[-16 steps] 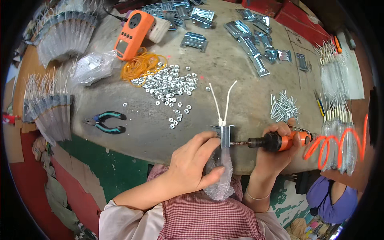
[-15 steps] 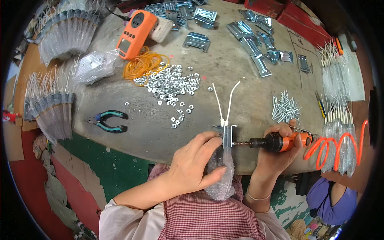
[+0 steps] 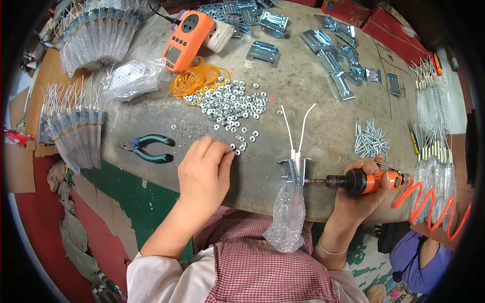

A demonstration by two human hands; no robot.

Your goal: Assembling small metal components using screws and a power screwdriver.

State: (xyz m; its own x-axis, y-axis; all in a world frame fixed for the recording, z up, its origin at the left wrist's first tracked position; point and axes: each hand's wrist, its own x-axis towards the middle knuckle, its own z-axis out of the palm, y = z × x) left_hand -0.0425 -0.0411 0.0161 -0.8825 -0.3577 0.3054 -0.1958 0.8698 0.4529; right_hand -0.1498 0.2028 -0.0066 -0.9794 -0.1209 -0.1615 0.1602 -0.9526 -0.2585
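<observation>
My right hand is wrapped around an orange and black air screwdriver, its bit pointing left. The bit's tip meets the metal bracket clamped about the top of a part in bubble wrap. Two white wires stand up from that part, which hangs over the table's near edge. My left hand is off the part, above the table by the near edge of a pile of flanged nuts. Its fingers are curled and pressed together; whatever they may pinch is hidden.
Blue-handled pliers lie left of my left hand. Screws are heaped beyond the screwdriver, whose orange coiled hose runs right. Metal brackets, yellow rubber bands and an orange meter lie farther back. Wrapped parts line both sides.
My left hand has let go of the wrapped part and moved left to the nuts. The right hand still holds the screwdriver at the bracket. The whole view has shifted slightly.
</observation>
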